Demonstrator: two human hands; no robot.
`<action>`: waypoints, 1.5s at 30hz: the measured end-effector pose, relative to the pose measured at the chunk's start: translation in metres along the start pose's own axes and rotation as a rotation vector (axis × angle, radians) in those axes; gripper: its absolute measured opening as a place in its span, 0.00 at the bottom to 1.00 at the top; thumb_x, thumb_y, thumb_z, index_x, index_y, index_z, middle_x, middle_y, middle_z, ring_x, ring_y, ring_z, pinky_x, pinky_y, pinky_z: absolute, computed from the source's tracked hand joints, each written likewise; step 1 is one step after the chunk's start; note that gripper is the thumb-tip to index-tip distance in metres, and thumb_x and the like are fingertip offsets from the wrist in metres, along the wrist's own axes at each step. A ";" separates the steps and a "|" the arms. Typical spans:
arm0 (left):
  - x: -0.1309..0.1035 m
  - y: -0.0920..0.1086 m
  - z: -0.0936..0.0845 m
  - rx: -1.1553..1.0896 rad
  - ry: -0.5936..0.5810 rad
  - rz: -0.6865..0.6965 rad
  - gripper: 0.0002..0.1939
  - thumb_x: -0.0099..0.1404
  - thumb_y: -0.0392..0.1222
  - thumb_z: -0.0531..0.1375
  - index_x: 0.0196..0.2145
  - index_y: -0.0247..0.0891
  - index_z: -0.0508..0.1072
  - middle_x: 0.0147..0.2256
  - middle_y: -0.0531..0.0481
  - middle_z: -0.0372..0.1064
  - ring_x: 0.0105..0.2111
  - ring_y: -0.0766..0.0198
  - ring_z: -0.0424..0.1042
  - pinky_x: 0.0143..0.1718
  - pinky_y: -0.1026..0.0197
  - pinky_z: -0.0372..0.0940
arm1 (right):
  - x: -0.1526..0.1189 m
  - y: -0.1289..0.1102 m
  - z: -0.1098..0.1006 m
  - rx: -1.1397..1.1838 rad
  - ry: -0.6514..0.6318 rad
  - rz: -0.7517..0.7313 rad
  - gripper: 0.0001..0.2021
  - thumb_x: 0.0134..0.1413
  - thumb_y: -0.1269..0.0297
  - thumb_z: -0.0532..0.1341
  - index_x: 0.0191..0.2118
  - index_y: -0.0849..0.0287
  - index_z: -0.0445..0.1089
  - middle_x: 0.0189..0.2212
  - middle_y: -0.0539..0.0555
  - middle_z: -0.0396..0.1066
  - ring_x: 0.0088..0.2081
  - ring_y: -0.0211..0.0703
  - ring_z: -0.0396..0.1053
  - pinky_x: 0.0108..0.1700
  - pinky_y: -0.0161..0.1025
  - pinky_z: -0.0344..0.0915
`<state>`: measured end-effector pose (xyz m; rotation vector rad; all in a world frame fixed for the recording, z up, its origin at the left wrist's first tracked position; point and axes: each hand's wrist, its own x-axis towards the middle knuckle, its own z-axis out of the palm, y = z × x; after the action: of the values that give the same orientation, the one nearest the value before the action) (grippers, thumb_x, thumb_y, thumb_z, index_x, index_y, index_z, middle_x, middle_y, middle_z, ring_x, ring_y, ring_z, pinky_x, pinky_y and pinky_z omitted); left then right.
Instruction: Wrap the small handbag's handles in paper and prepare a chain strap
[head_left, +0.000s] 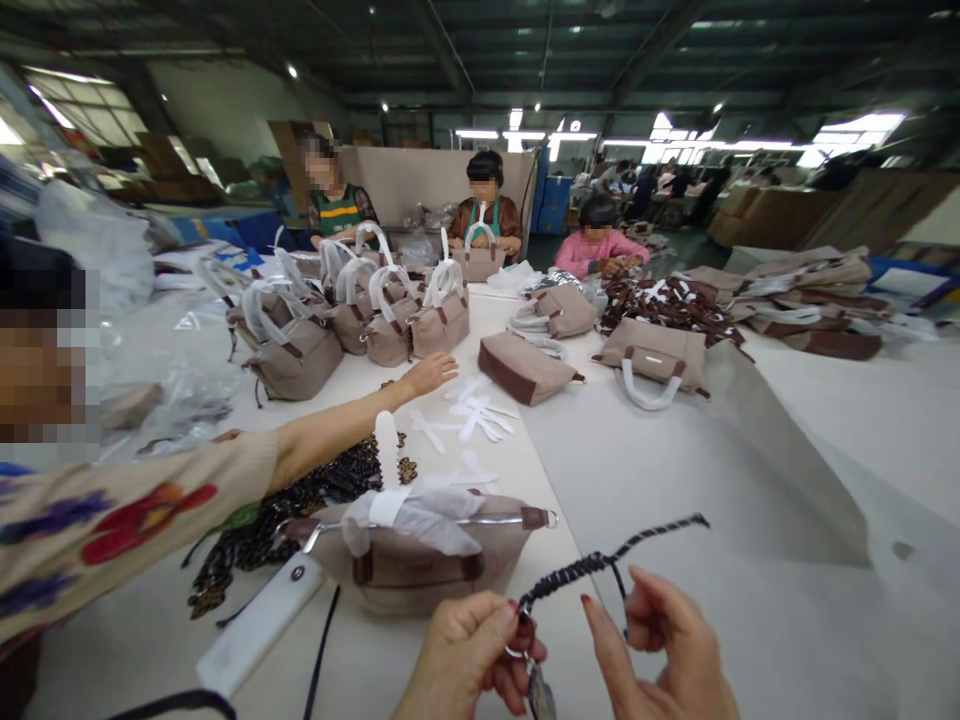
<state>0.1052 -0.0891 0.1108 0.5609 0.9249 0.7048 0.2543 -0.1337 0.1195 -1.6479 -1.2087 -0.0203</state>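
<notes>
My left hand [469, 655] pinches a metal clasp with a small charm [538, 690] at the near end of a black braided cord [600, 562]. The cord runs up and to the right, its free end lifted above the table. My right hand [667, 650] holds a thin loop of the same cord between fingers and thumb. Just beyond my hands a taupe handbag [420, 560] lies on the white table [675, 460], its handle wrapped in white tissue.
A co-worker's arm [337, 425] in a floral sleeve reaches from the left towards scattered white paper strips [472, 410]. Several finished taupe bags [360, 320] stand further back. Three seated people work at the far end. Plastic bags lie at left.
</notes>
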 end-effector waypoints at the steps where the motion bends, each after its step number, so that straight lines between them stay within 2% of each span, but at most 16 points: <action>1: 0.000 -0.001 -0.001 0.015 0.000 -0.002 0.24 0.43 0.58 0.68 0.21 0.29 0.72 0.22 0.44 0.74 0.14 0.73 0.66 0.14 0.72 0.61 | 0.001 -0.002 0.001 0.010 0.016 -0.096 0.16 0.52 0.65 0.62 0.47 0.58 0.62 0.30 0.51 0.63 0.25 0.37 0.61 0.29 0.34 0.60; 3: 0.000 -0.003 -0.004 0.039 -0.012 0.004 0.25 0.44 0.59 0.67 0.21 0.29 0.72 0.22 0.44 0.74 0.15 0.72 0.66 0.14 0.71 0.61 | 0.001 -0.002 0.005 0.076 -0.094 -0.323 0.19 0.52 0.74 0.59 0.51 0.56 0.61 0.36 0.54 0.66 0.34 0.41 0.65 0.38 0.36 0.63; 5: -0.001 -0.003 -0.006 0.058 -0.044 0.007 0.25 0.44 0.59 0.67 0.20 0.30 0.72 0.19 0.46 0.72 0.14 0.72 0.65 0.14 0.71 0.61 | 0.001 0.001 0.011 0.164 -0.326 -0.444 0.21 0.54 0.76 0.56 0.53 0.55 0.60 0.43 0.56 0.68 0.45 0.46 0.65 0.48 0.41 0.60; 7: -0.002 -0.002 -0.006 0.054 -0.051 0.003 0.25 0.43 0.59 0.67 0.20 0.31 0.71 0.15 0.51 0.67 0.13 0.72 0.64 0.14 0.71 0.61 | 0.000 0.004 0.016 0.282 -0.575 -0.343 0.19 0.56 0.73 0.53 0.53 0.53 0.60 0.44 0.54 0.69 0.46 0.45 0.66 0.49 0.41 0.60; 9: -0.004 -0.002 -0.008 0.027 -0.047 -0.027 0.25 0.42 0.59 0.68 0.18 0.31 0.69 0.13 0.54 0.64 0.12 0.72 0.63 0.13 0.71 0.60 | -0.003 0.005 0.020 0.414 -0.766 -0.120 0.13 0.59 0.69 0.51 0.48 0.51 0.64 0.37 0.52 0.70 0.40 0.41 0.68 0.43 0.36 0.64; 11: -0.004 -0.002 -0.011 -0.008 -0.057 -0.071 0.25 0.40 0.58 0.69 0.18 0.31 0.69 0.15 0.52 0.66 0.12 0.72 0.63 0.12 0.71 0.60 | -0.006 0.004 0.021 0.522 -0.887 0.039 0.10 0.61 0.64 0.50 0.41 0.52 0.67 0.31 0.50 0.68 0.34 0.39 0.68 0.36 0.33 0.65; 12: -0.005 -0.004 -0.014 -0.021 -0.075 -0.097 0.25 0.40 0.58 0.69 0.19 0.31 0.69 0.16 0.51 0.67 0.13 0.72 0.64 0.12 0.71 0.61 | -0.007 0.003 0.022 0.553 -0.905 0.093 0.10 0.61 0.62 0.50 0.37 0.53 0.68 0.29 0.49 0.66 0.32 0.38 0.68 0.34 0.32 0.64; 15: -0.006 -0.008 -0.022 -0.042 -0.129 -0.140 0.24 0.39 0.55 0.70 0.23 0.30 0.70 0.19 0.47 0.71 0.15 0.71 0.67 0.16 0.70 0.64 | -0.011 0.001 0.021 0.565 -0.872 0.189 0.11 0.60 0.59 0.51 0.31 0.55 0.66 0.27 0.48 0.64 0.30 0.37 0.65 0.32 0.32 0.61; 18: -0.011 -0.008 -0.026 -0.064 -0.141 -0.111 0.23 0.40 0.49 0.72 0.28 0.31 0.70 0.20 0.49 0.72 0.17 0.70 0.70 0.20 0.69 0.66 | -0.013 0.002 0.021 0.529 -0.870 0.205 0.11 0.60 0.58 0.51 0.31 0.55 0.66 0.27 0.48 0.63 0.31 0.37 0.65 0.34 0.32 0.61; 22: -0.015 -0.002 -0.025 -0.136 -0.111 -0.090 0.23 0.41 0.49 0.72 0.29 0.33 0.69 0.25 0.50 0.73 0.21 0.66 0.73 0.21 0.68 0.68 | -0.011 0.007 0.023 0.487 -0.948 0.142 0.12 0.61 0.59 0.49 0.33 0.55 0.67 0.28 0.50 0.65 0.33 0.38 0.66 0.37 0.33 0.62; 31: -0.015 0.003 -0.025 -0.071 -0.064 -0.181 0.22 0.46 0.55 0.67 0.24 0.33 0.67 0.25 0.47 0.73 0.17 0.66 0.72 0.14 0.70 0.62 | -0.008 0.011 0.026 0.406 -1.038 -0.041 0.13 0.62 0.64 0.47 0.36 0.56 0.68 0.29 0.52 0.68 0.33 0.40 0.68 0.36 0.35 0.66; 33: -0.015 0.003 -0.024 -0.070 -0.035 -0.191 0.22 0.43 0.54 0.68 0.22 0.32 0.67 0.23 0.47 0.72 0.16 0.66 0.71 0.14 0.70 0.61 | -0.009 0.013 0.027 0.398 -0.986 -0.099 0.11 0.61 0.67 0.48 0.39 0.55 0.68 0.31 0.52 0.69 0.34 0.39 0.69 0.37 0.34 0.67; 36: -0.015 0.000 -0.023 -0.116 0.073 -0.177 0.21 0.39 0.52 0.70 0.20 0.31 0.70 0.20 0.48 0.71 0.16 0.68 0.69 0.14 0.71 0.58 | -0.011 0.013 0.028 0.356 -0.752 -0.249 0.13 0.57 0.72 0.53 0.47 0.57 0.65 0.39 0.56 0.70 0.41 0.42 0.69 0.42 0.36 0.67; 38: -0.015 -0.005 -0.023 -0.165 0.117 -0.149 0.20 0.38 0.50 0.72 0.20 0.30 0.72 0.19 0.50 0.70 0.17 0.71 0.67 0.16 0.71 0.57 | -0.013 0.011 0.028 0.346 -0.662 -0.316 0.12 0.54 0.74 0.56 0.45 0.58 0.65 0.37 0.57 0.69 0.39 0.43 0.69 0.41 0.37 0.68; 41: -0.016 -0.009 -0.023 -0.262 0.134 -0.124 0.16 0.38 0.45 0.73 0.21 0.32 0.74 0.19 0.52 0.69 0.19 0.72 0.65 0.20 0.70 0.56 | -0.020 0.007 0.031 0.371 -0.692 -0.380 0.07 0.51 0.73 0.58 0.38 0.58 0.66 0.29 0.53 0.68 0.32 0.41 0.68 0.32 0.34 0.69; 45: -0.016 -0.002 -0.021 -0.272 0.124 -0.092 0.12 0.44 0.42 0.70 0.20 0.31 0.73 0.23 0.50 0.70 0.23 0.70 0.65 0.23 0.69 0.57 | -0.032 0.006 0.036 0.341 -0.688 -0.374 0.10 0.53 0.76 0.57 0.41 0.58 0.66 0.30 0.55 0.68 0.32 0.40 0.69 0.32 0.33 0.70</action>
<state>0.0810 -0.0999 0.1073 0.2355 0.9447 0.7738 0.2245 -0.1288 0.0811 -1.1309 -1.9044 0.5276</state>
